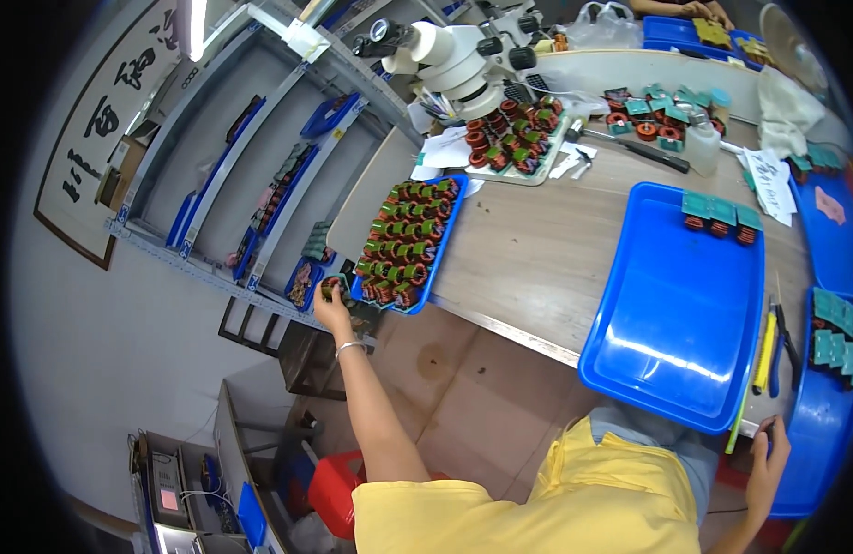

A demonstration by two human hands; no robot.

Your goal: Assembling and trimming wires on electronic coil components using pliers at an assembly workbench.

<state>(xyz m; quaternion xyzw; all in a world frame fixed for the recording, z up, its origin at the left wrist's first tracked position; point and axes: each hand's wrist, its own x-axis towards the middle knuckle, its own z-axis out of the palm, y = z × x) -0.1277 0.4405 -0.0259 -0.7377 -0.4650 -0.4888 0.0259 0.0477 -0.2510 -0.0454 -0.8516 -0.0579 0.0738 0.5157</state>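
My left arm reaches out to the left, and my left hand (332, 310) is closed around a wire-wound coil (334, 284) with a green part. The coil is beside the near left corner of a blue tray (452, 217) filled with rows of similar copper-and-green coils (403, 226). At the lower right, my right hand (768, 462) is by the table edge, its fingers curled round something small and dark that I cannot make out. Near it lie pliers (789, 349) and a yellow cutter (767, 351). A larger blue tray (666, 342) in front of me has several teal-topped coils (720, 210) at its far end.
A microscope (445, 55) stands at the back, beside a board of coils (514, 138). Loose coils (653, 115), a bottle (702, 148) and a screwdriver (653, 155) lie behind the large tray. Shelves (251, 148) rise at left; a red stool (336, 494) is below. Another person's hands (699, 11) show far back.
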